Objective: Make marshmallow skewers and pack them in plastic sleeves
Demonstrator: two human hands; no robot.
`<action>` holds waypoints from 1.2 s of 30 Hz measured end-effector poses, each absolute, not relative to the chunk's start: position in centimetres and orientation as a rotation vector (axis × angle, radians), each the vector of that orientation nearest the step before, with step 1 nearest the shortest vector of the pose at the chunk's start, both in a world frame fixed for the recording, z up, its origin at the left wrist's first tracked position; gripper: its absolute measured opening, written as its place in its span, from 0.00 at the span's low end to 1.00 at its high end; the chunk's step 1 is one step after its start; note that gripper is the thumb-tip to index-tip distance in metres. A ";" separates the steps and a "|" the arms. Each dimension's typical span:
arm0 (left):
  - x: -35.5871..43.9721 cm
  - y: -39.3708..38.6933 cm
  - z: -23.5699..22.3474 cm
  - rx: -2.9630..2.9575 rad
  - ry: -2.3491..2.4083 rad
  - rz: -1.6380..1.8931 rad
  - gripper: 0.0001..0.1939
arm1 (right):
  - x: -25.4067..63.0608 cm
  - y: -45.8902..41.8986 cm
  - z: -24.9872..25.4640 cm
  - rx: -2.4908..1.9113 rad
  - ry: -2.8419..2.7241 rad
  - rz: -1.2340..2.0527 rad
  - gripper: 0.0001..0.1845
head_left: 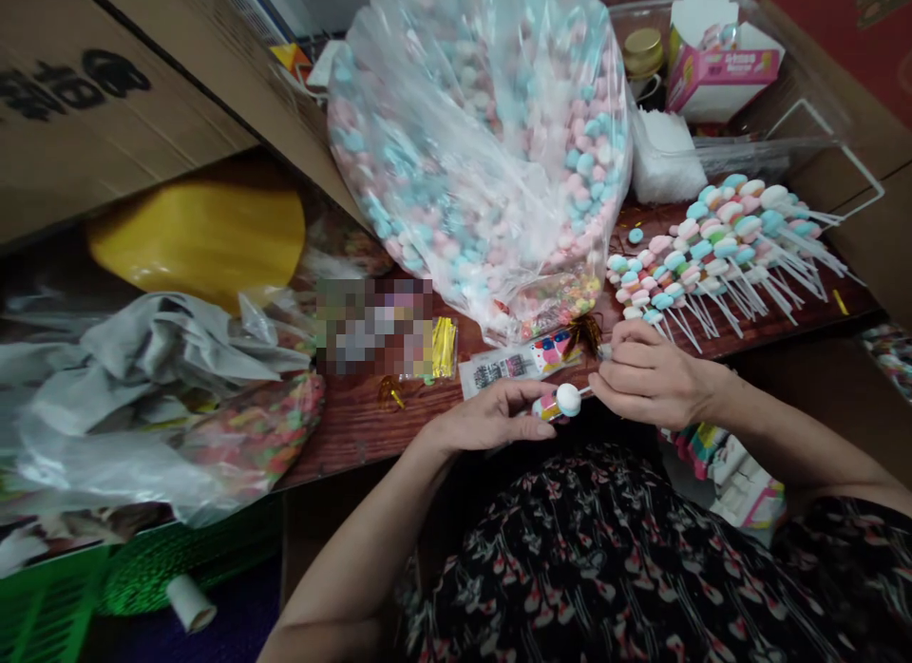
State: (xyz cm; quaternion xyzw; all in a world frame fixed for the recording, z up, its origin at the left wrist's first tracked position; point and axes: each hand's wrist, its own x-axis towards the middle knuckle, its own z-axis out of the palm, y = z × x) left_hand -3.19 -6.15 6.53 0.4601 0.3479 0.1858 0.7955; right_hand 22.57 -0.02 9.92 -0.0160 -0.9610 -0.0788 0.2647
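My left hand is closed on a marshmallow lollipop, whose rounded white end faces up beside a colourful printed part. My right hand is pinched at the lollipop's thin white stick, just right of the white end; its fingertips are partly hidden. Behind both hands, a flat printed clear packet lies on the dark red wooden table. A tuft of dark gold tinsel-like strips sits close to my right hand. Gold twist ties rest farther left.
A large clear bag of pastel marshmallows fills the back. Stacked marshmallow lollipops lie to the right, near a clear plastic tray holding a pink box. Bagged colourful candy is at left, below a cardboard box.
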 end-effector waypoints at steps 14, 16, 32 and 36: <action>-2.2 -6.9 5.1 0.970 0.901 0.464 0.24 | 22.2 -1.1 9.2 0.095 -2.763 -0.209 0.09; -1.9 -6.9 5.0 1.042 0.892 0.455 0.22 | 21.6 -1.2 9.3 0.102 -2.770 -0.215 0.09; -3.2 -7.3 4.4 1.405 1.070 0.454 0.25 | 21.5 1.0 8.0 -0.146 -2.733 -0.146 0.13; -3.2 -7.3 4.0 1.289 1.010 0.360 0.18 | 22.0 2.4 7.9 -0.177 -2.726 0.004 0.12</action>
